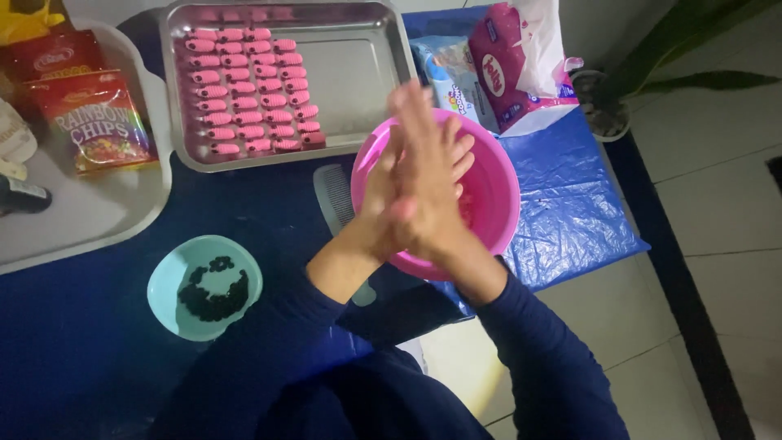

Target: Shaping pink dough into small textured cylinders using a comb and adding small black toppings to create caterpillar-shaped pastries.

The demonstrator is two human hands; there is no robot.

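Fingers (423, 122) of both hands press flat together above one pink bowl (497, 195); one teal bowl (167, 281) sits near the counter's front edge, one steel tray (366, 73) at the back.

floor (717, 204): pale tiles, dark grout | tabletop (73, 342): dark blue | plant leaves (692, 49) top right corner | lighting kinda dim, bluish

At ten o'clock a red snack packet with rainbow stripes (91, 122) lies on a white tray (122, 212) below another red packet (53, 55) and a yellow one (24, 18), while at one o'clock a magenta-and-white bag (521, 65) leans beside a pale blue pack (444, 77).
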